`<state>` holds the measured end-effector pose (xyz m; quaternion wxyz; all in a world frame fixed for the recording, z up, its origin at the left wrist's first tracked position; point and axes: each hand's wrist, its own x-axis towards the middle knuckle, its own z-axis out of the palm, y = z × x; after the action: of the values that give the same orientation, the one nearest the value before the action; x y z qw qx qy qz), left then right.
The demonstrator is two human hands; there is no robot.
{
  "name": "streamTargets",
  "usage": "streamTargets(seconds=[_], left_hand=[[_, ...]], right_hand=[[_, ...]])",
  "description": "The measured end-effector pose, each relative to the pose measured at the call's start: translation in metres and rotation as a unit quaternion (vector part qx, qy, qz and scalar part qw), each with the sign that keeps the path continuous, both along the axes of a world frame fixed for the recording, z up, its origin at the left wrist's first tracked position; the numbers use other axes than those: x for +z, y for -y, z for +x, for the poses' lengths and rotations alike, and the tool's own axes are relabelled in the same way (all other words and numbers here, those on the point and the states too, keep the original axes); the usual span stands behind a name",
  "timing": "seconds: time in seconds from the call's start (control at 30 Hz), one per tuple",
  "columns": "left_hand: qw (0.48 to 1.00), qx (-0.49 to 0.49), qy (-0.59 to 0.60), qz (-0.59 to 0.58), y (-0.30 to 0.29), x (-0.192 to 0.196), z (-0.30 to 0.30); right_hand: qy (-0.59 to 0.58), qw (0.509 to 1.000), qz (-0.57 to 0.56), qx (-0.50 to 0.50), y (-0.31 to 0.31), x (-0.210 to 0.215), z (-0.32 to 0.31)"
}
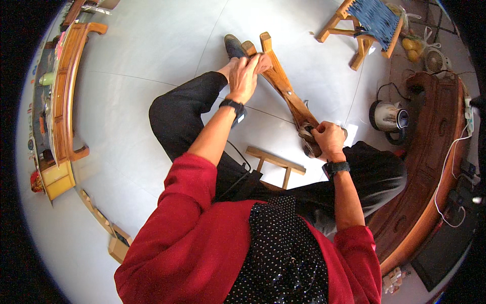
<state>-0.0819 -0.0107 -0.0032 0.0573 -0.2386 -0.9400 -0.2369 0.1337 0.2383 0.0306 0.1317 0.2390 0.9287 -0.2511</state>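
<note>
A folded wooden stool frame [283, 86], its crossed bars joined by a bolt, slants between my two hands, above the floor. My left hand [244, 78] is closed round its far end, near my dark shoe [233, 46]; the fingertips are slightly blurred. At the near end, my right hand [329, 139] is closed in a pinch beside a greyish band [306, 131] wrapped about the wood. What lies between those fingertips is too small to make out. Both wrists wear dark bands.
A folding stool with a blue woven seat [373, 20] stands far right. Close on the right are a metal kettle [389, 117], a small fan [435, 60] and a dark wooden cabinet [422, 172] with white cables. A wooden bench [63, 96] stands left. Another wooden piece [277, 159] shows between my legs.
</note>
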Motion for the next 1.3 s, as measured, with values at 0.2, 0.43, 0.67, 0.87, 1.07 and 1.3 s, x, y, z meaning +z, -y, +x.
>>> streamTargets(seconds=[0.2, 0.43, 0.67, 0.87, 1.07, 1.3], left_hand=[[0.978, 0.091, 0.168, 0.083, -0.005, -0.012, 0.003], [0.980, 0.110, 0.161, 0.034, 0.008, -0.011, 0.032], [0.961, 0.126, 0.141, 0.202, -0.031, -0.021, 0.006], [0.954, 0.004, 0.199, 0.225, -0.046, -0.032, 0.078], [0.923, 0.124, 0.164, 0.326, -0.034, -0.034, 0.035], [0.976, 0.114, 0.101, 0.158, -0.045, -0.033, 0.013]], right_hand=[[-0.005, 1.000, 0.004, 0.008, 0.004, 0.003, 0.001], [0.003, 1.000, 0.003, 0.002, 0.003, 0.011, -0.002], [0.021, 1.000, 0.003, 0.005, 0.001, 0.007, -0.003], [0.022, 1.000, 0.000, -0.007, -0.005, 0.004, -0.004], [0.001, 1.000, -0.001, -0.003, -0.005, 0.003, -0.002], [0.004, 1.000, -0.006, 0.000, -0.006, 0.002, -0.003]])
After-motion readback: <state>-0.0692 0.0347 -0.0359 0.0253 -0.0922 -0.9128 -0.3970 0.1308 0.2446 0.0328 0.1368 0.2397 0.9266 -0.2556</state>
